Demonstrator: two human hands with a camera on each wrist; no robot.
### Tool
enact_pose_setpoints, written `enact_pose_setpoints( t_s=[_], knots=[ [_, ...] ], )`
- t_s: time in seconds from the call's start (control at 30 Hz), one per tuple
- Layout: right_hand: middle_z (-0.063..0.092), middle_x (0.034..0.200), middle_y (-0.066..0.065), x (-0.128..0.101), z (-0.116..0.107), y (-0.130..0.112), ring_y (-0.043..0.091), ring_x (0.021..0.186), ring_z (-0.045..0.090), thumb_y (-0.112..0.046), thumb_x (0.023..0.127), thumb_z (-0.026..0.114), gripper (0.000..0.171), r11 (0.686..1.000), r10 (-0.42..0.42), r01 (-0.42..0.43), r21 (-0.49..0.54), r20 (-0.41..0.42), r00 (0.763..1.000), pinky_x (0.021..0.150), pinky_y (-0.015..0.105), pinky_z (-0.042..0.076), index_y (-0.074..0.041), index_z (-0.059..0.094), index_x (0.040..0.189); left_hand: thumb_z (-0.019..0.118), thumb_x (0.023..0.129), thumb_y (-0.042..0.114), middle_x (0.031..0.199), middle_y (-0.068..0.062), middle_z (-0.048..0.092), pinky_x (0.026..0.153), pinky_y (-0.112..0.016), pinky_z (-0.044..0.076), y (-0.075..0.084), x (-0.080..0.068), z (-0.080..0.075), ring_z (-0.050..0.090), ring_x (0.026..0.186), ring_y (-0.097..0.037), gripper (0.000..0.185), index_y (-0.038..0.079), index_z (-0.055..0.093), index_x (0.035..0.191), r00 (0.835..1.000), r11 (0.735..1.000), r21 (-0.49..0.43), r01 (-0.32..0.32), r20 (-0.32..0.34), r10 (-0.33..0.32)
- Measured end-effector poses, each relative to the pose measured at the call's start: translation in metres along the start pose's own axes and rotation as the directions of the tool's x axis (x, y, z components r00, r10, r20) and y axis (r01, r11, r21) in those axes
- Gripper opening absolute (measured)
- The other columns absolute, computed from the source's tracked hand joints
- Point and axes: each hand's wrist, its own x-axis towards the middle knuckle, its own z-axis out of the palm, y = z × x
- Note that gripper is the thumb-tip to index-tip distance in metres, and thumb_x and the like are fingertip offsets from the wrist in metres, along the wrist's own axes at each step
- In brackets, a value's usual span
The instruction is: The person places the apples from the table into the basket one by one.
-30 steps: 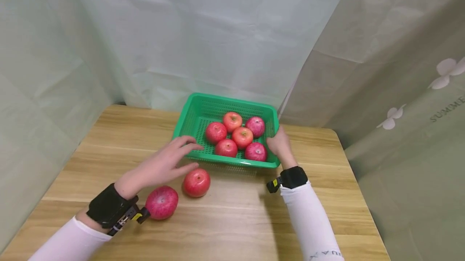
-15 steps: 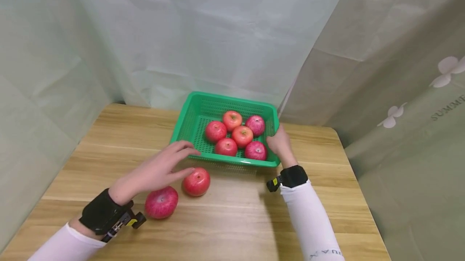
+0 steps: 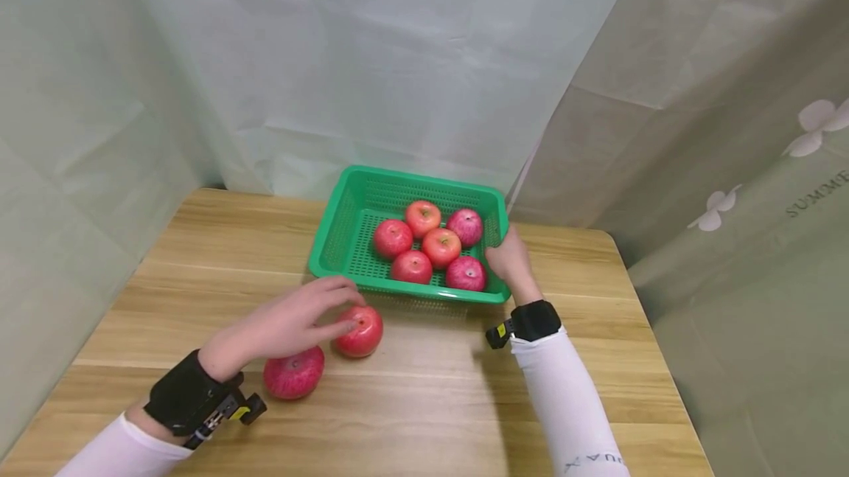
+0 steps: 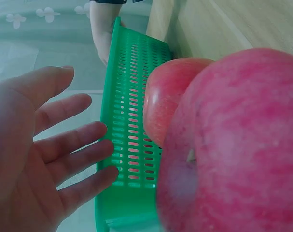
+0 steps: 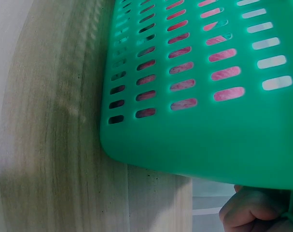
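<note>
**Layout around the basket**

Basket (image 3: 338, 245) sits on table (image 3: 431, 388), toward its far edge, backed by curtain (image 3: 371, 71). In basket: six apples (image 3: 441, 247), bunched in its right half; left half bare. In front of basket, just off its near-left corner: near apple (image 3: 361, 331) on table. Further front-left of basket, just beside that one: second loose apple (image 3: 294, 373). Left hand (image 3: 285, 322) lies in front of basket's left end, fingertips on near apple. Right hand (image 3: 507, 259) at basket's near-right corner, on rim.
</note>
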Motion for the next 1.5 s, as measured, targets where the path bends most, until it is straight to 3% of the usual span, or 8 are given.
enact_pose_setpoints(
  t_s=[0.4,0.57,1.0,1.23,1.5],
  knots=[
    [0.056,0.143,0.029,-0.001,-0.001,0.000,0.045,0.135,0.053,-0.006,0.094,0.059,0.063,1.000,0.019,-0.019,0.007,0.012,1.000,0.108,0.060,0.048,0.004,0.039,0.152,0.075,0.101,0.035,0.145,0.003,0.058,0.104,-0.050,0.055,0.003,0.003,0.008,0.055,0.132,-0.020,0.039,0.022,0.070,0.138,0.993,0.998,-0.026,0.053,0.109,-0.049],
    [0.056,0.142,0.029,-0.001,0.001,0.001,0.044,0.133,0.053,-0.006,0.094,0.060,0.062,1.000,0.020,-0.020,0.005,0.014,1.000,0.107,0.059,0.048,0.005,0.039,0.151,0.077,0.100,0.038,0.149,0.000,0.056,0.103,-0.050,0.055,0.003,0.003,0.011,0.054,0.135,-0.023,0.043,0.022,0.069,0.139,0.991,0.998,-0.019,0.057,0.121,-0.055],
    [0.057,0.141,0.029,0.001,0.000,0.001,0.044,0.133,0.054,-0.007,0.093,0.060,0.062,1.000,0.028,-0.028,0.000,0.006,1.000,0.106,0.059,0.049,0.005,0.040,0.151,0.082,0.095,0.035,0.148,-0.006,0.056,0.101,-0.049,0.055,0.000,0.015,0.019,0.055,0.130,-0.026,0.053,0.019,0.065,0.143,0.988,0.999,0.032,-0.044,0.151,0.038],
    [0.057,0.141,0.029,0.000,0.001,0.001,0.044,0.133,0.054,-0.007,0.094,0.060,0.063,0.999,0.032,-0.032,0.000,0.010,0.999,0.106,0.059,0.050,0.006,0.039,0.151,0.085,0.092,0.030,0.151,-0.011,0.053,0.102,-0.052,0.054,-0.001,0.019,0.022,0.054,0.133,-0.031,0.062,0.013,0.062,0.148,0.978,0.999,0.033,-0.020,0.207,0.013],
    [0.057,0.141,0.029,0.002,0.001,0.001,0.044,0.132,0.054,-0.007,0.094,0.059,0.061,1.000,0.029,-0.029,0.006,0.010,1.000,0.106,0.059,0.049,0.006,0.039,0.151,0.087,0.090,0.029,0.150,-0.013,0.054,0.101,-0.055,0.054,-0.001,0.021,0.023,0.055,0.132,-0.034,0.066,0.013,0.061,0.148,0.975,1.000,0.026,-0.016,0.222,0.010]
  ],
)
